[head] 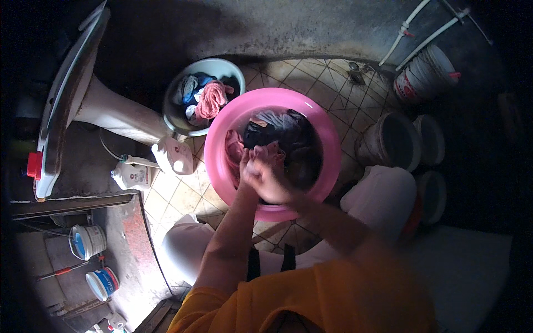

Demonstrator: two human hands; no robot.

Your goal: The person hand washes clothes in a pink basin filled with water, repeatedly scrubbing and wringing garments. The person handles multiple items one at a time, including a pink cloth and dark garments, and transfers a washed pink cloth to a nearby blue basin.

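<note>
A pink plastic basin (327,125) with dark water stands on the tiles before me. Both my hands meet over its near part, gripping a pink wet cloth (272,150) between them. My left hand (250,168) is closed on the cloth's left side. Blurred by motion, my right hand (270,181) presses against it from the right. Just beyond the hands, a dark garment (291,129) lies in the water. Another pink cloth (234,145) rests at the basin's left inner wall. The lower part of the held cloth is hidden by my hands.
A pale basin (239,77) of wrung clothes touches the pink one at the upper left. White plastic jugs (173,155) stand beside a pedestal sink (120,110) on the left. Several buckets (399,141) line the right side. White pipes (404,31) run along the wall at upper right.
</note>
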